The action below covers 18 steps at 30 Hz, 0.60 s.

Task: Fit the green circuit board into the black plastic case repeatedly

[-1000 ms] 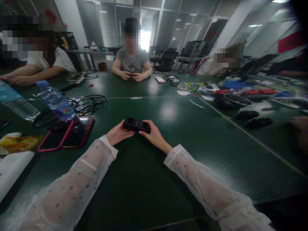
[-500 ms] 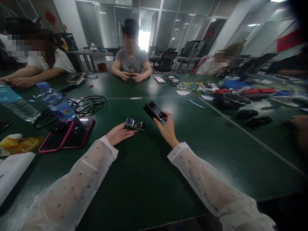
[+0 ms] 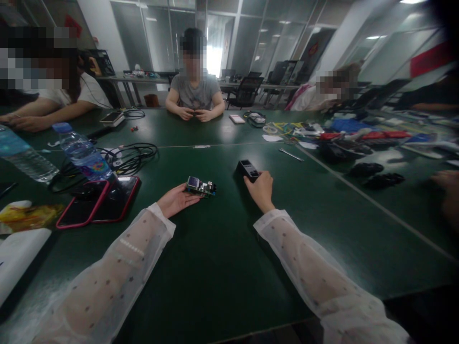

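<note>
My left hand (image 3: 178,200) grips the left end of a small green circuit board (image 3: 201,187), thumb on top and fingers beneath it. A little square screen shows at the board's left end, and small parts stand along its right side. To the right, my right hand (image 3: 261,189) is closed around the near end of a black plastic casing (image 3: 247,168) with cut-outs in its upper face. The casing is low at the table surface; whether it rests on it I cannot tell. A gap of bare green tabletop separates the board and the casing.
Two phones in red cases (image 3: 116,199), coiled black cables (image 3: 134,157) and water bottles (image 3: 81,150) are on the left. A wrench (image 3: 291,155) lies beyond my right hand, near a heap of cables and tools (image 3: 344,136). Other people sit around the green table (image 3: 215,267).
My right hand has moved right and lower with the black casing, which is now farther from the circuit board. My left hand and the board have stayed nearly still.
</note>
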Tool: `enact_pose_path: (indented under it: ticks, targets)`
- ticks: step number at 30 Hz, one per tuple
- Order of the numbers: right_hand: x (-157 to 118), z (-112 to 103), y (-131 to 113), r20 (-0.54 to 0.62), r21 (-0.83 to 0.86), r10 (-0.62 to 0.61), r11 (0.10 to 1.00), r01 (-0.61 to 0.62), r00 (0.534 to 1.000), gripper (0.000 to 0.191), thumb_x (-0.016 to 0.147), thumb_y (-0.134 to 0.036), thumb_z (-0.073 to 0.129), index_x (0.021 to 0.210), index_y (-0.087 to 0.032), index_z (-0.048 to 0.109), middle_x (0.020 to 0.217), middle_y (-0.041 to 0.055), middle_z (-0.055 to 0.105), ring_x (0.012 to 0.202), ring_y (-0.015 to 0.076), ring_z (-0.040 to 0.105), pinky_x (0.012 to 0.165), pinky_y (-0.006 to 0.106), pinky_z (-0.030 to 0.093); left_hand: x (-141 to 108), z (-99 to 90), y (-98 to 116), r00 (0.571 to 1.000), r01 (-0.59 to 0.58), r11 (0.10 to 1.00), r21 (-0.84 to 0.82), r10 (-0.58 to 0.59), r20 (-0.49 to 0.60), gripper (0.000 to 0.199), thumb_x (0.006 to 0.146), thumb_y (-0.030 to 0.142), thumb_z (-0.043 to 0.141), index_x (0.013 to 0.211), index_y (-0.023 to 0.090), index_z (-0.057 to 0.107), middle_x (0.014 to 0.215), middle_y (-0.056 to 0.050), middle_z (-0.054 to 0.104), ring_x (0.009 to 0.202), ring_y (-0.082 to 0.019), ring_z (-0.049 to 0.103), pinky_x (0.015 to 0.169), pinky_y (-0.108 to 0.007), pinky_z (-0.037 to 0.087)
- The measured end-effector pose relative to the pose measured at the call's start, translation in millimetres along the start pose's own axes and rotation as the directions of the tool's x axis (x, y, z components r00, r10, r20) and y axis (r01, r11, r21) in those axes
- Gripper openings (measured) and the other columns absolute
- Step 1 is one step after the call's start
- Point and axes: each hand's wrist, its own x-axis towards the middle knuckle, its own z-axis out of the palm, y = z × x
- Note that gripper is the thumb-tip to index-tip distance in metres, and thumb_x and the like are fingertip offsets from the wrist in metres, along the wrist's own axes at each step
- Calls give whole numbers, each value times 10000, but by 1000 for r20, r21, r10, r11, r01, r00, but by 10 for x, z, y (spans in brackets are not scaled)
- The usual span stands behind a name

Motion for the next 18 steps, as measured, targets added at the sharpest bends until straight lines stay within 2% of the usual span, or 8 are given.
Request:
enact_pose_path:
  ticks: [4, 10, 18]
  targets:
    - [-13, 51, 28, 15, -49, -25, 998, 26, 1000, 541, 780, -407, 660, 1144, -52, 477, 1110, 240, 552, 1070, 351, 497, 918, 508, 405, 17, -15, -6, 1000, 7, 1000, -2, -7, 1, 439, 998, 236, 373, 1399, 57, 372, 1110, -213, 677, 1039, -272, 683, 1054, -427, 413]
    - [-16, 120, 86, -16, -117, -143, 983, 140, 990, 673, 754, -452, 690, 1203, -12, 451, 1162, 254, 522, 1092, 366, 468, 960, 515, 369, 25, -30, -9, 1000, 11, 1000, -3, -10, 14, 455, 1000, 246, 371, 1419, 70, 349, 1117, -198, 678, 1048, -267, 679, 1073, -432, 392]
    - [-23, 62, 14, -129, -66, -174, 984, 167, 976, 561, 800, -383, 623, 1208, -51, 429, 1196, 227, 457, 1142, 358, 398, 976, 552, 336, 38, -56, -16, 1000, 11, 1000, -2, -11, 16, 473, 997, 259, 384, 1428, 70, 337, 1168, -210, 654, 1068, -266, 670, 1079, -431, 387]
